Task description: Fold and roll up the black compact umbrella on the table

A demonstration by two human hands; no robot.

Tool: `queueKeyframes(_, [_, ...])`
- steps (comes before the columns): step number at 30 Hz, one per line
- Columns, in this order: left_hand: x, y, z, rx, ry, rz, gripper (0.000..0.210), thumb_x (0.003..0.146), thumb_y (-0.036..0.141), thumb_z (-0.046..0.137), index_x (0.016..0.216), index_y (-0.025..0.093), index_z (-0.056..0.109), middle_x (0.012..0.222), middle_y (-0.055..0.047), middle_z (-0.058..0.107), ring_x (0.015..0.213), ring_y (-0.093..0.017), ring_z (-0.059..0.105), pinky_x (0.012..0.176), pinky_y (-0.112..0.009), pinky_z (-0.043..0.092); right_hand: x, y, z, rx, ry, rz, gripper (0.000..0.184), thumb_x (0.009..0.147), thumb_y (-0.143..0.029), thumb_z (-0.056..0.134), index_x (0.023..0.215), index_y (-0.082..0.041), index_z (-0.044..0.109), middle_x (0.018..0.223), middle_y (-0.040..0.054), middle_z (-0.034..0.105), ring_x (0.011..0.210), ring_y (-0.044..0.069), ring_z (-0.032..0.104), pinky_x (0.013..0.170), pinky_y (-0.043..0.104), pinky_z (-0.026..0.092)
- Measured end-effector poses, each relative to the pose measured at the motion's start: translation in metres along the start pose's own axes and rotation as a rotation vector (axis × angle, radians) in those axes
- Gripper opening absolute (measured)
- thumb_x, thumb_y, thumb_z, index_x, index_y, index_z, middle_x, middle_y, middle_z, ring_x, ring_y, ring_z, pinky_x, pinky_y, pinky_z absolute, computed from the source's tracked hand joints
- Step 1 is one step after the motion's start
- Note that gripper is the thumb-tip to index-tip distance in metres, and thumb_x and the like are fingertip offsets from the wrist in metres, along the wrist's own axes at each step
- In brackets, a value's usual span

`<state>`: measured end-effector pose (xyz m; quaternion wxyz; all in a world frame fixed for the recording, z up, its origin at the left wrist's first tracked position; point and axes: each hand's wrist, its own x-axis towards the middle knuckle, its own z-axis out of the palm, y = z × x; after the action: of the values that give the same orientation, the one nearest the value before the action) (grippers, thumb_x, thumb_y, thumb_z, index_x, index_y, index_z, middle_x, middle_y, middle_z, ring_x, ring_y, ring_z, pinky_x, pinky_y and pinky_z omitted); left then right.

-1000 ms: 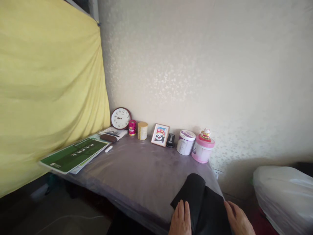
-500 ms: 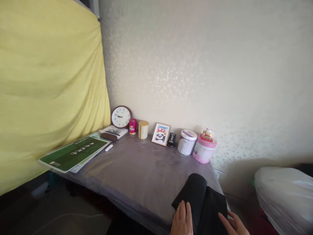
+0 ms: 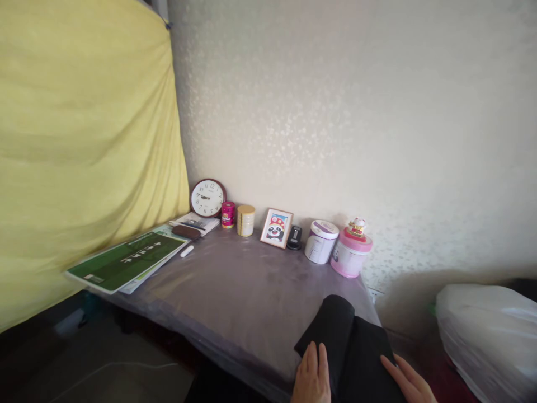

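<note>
An all-black, booklet-like thing (image 3: 361, 355) lies on the near right corner of the table, parted by a crease down its middle. Its left part curves up in a rounded bulge; whether it is paper or cloth I cannot tell. My left hand (image 3: 312, 374) rests flat on that left part, fingers stretched out and close together. At the right edge, my right hand (image 3: 409, 380) touches the black surface with extended fingers, its thumb hidden. Both hands are cut off by the bottom of the view.
On the grey-covered table (image 3: 235, 285) stand a clock (image 3: 207, 197), a pink can (image 3: 227, 215), a yellow-lidded can (image 3: 245, 220), a panda picture (image 3: 276, 228) and two tubs, white (image 3: 321, 242) and pink (image 3: 351, 252). Green booklets (image 3: 130, 260) lie left. A white bag (image 3: 486, 330) sits right.
My right hand has shifted slightly right along the black thing, whose right part now spreads a little farther. My left hand stays in place.
</note>
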<state>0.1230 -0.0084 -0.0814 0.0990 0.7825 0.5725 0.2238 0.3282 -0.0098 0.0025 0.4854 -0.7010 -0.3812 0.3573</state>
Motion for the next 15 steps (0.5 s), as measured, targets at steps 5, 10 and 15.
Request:
queueKeyframes(5, [0.000, -0.002, -0.003, -0.011, -0.079, 0.029, 0.064, 0.077, 0.006, 0.041, 0.138, 0.015, 0.025, 0.139, -0.016, 0.038, 0.124, -0.028, 0.041, 0.098, -0.038, 0.042, -0.014, -0.044, 0.021, 0.075, -0.238, -0.041, 0.043, 0.066, -0.052, 0.061, 0.095, -0.022, 0.068, 0.093, 0.0054, 0.071, 0.092, 0.027, 0.065, 0.072, 0.032, 0.054])
queueKeyframes(10, [-0.009, -0.003, -0.015, -0.070, -0.129, 0.103, 0.098, 0.051, 0.011, 0.056, 0.140, 0.007, 0.015, 0.143, -0.021, 0.028, 0.128, -0.033, 0.034, 0.102, -0.043, 0.035, -0.016, -0.071, 0.055, 0.152, -0.324, -0.113, 0.047, 0.070, -0.052, 0.061, 0.103, -0.018, 0.064, 0.084, 0.0055, 0.072, 0.076, 0.025, 0.067, 0.064, 0.032, 0.053])
queueKeyframes(15, [-0.011, -0.004, -0.017, -0.089, -0.099, 0.104, 0.095, 0.050, 0.012, 0.054, 0.138, 0.005, 0.020, 0.142, -0.020, 0.031, 0.128, -0.031, 0.034, 0.102, -0.040, 0.034, -0.001, -0.065, 0.082, 0.215, -0.363, -0.111, 0.045, 0.070, -0.048, 0.062, 0.102, -0.016, 0.062, 0.074, 0.0036, 0.069, 0.068, 0.023, 0.066, 0.062, 0.033, 0.052])
